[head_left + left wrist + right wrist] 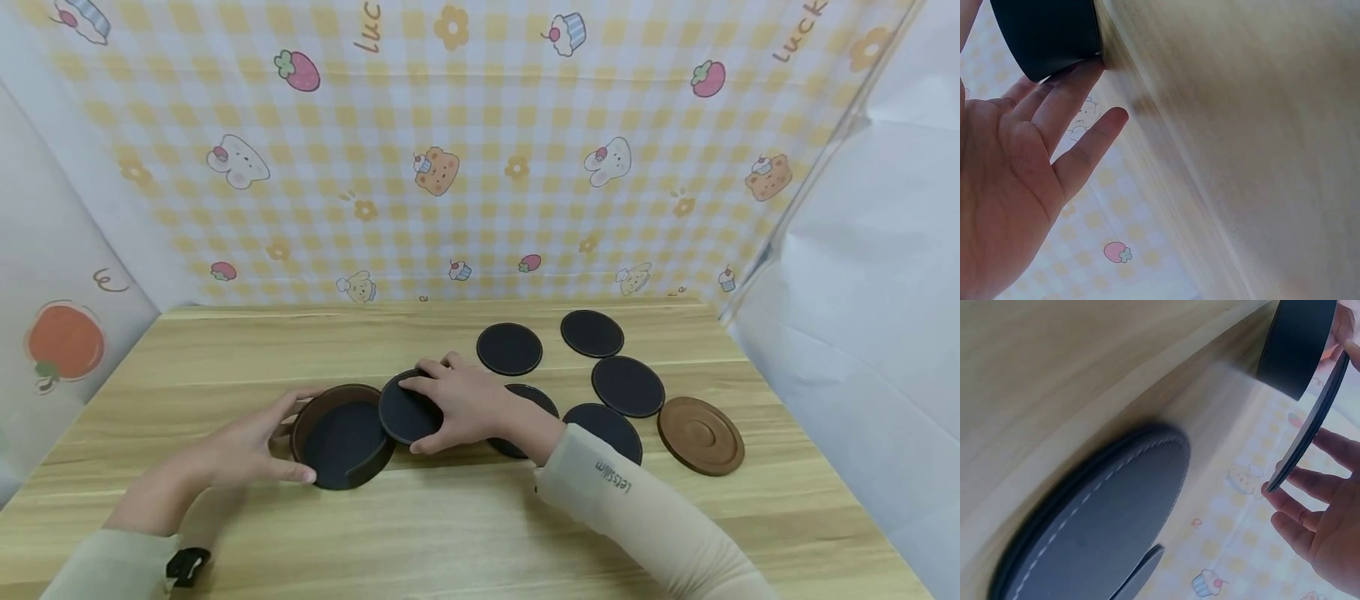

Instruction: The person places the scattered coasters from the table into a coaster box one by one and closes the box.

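Note:
A round black coaster point(407, 410) with pale edge stitching is held by my right hand point(467, 402), pinched at its rim between thumb and fingers. It is raised off the table, tilted, as the right wrist view shows the coaster point(1311, 428) edge-on beside the holder point(1297, 350). That round coaster holder point(343, 433), dark with a brown inner wall, stands on the table. My left hand point(258, 442) grips its left side, thumb in front and fingers behind. In the left wrist view the fingers touch the holder point(1047, 37); its inside is hidden there.
Several black coasters lie on the right half of the wooden table point(375, 542), among them one at the back point(510, 348) and one partly under my right forearm point(606, 429). A brown round lid-like disc point(701, 435) lies at the far right. A patterned cloth point(480, 150) hangs behind.

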Tool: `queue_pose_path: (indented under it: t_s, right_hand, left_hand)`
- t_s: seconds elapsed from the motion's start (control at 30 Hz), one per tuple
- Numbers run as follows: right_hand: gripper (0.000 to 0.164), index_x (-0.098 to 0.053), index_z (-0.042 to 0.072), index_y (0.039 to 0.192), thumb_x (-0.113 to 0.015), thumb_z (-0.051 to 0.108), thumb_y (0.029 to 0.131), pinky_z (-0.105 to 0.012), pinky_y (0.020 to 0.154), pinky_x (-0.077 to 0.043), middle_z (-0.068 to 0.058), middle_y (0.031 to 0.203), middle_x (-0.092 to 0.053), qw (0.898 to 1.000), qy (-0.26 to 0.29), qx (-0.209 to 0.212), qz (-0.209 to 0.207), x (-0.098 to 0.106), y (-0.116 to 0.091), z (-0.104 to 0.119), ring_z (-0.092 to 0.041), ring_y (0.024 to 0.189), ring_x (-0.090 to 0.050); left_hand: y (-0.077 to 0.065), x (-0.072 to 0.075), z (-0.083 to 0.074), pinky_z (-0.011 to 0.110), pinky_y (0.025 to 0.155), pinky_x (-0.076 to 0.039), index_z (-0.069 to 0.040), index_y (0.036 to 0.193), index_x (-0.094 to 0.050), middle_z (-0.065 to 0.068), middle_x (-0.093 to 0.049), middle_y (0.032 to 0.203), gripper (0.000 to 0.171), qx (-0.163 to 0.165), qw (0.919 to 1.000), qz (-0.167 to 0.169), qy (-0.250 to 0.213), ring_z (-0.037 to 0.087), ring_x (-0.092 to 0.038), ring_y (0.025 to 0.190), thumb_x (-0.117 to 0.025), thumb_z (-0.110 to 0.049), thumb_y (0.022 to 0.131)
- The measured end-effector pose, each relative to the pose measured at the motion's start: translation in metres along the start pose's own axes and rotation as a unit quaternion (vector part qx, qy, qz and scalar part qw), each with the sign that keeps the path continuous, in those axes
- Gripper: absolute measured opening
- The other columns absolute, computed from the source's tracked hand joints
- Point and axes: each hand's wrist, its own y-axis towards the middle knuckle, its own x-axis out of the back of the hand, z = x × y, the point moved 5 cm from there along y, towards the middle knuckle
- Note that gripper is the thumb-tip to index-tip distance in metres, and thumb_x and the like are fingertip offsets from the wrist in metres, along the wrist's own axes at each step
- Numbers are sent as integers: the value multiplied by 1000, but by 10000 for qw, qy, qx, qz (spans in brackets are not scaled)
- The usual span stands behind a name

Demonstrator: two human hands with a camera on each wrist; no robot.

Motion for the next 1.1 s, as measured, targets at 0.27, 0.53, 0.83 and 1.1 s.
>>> queue_pose_path:
  t_s: [0.27,0.53,0.83,1.1]
  right_hand:
    - [84,-43,29,150,-70,65,80,-34,97,-48,-5,157,-38,9996,0,262,-77,1,11,21,-23,128,-43]
    - [83,-42,30,151,-67,68,81,-32,97,-48,-4,157,-38,9986,-209,492,19,1,26,46,-21,127,-43]
    - [83,-42,31,150,-64,71,81,-27,93,-48,1,152,-41,9970,-409,653,-21,-1,35,61,-16,120,-42]
    - [83,-40,33,152,-62,72,82,-31,102,-45,1,156,-38,9969,-402,667,65,-6,43,69,-15,124,-42]
  left_hand:
    - [0,1,0,62,95,-49,-4,151,-27,30,-42,149,103,41,9999,79,-123,58,-49,126,-85,-44,75]
    - [1,1,0,58,95,-50,-5,150,-28,29,-41,149,99,-164,9996,156,-152,56,-52,125,-84,-39,77]
    - [1,0,1,44,98,-53,-7,151,-27,28,-35,153,99,-259,9987,251,-352,58,-47,128,-85,-37,76]
    - [2,0,1,22,99,-51,-8,151,-29,25,-35,155,98,-412,9977,212,-492,54,-41,134,-86,-36,76]
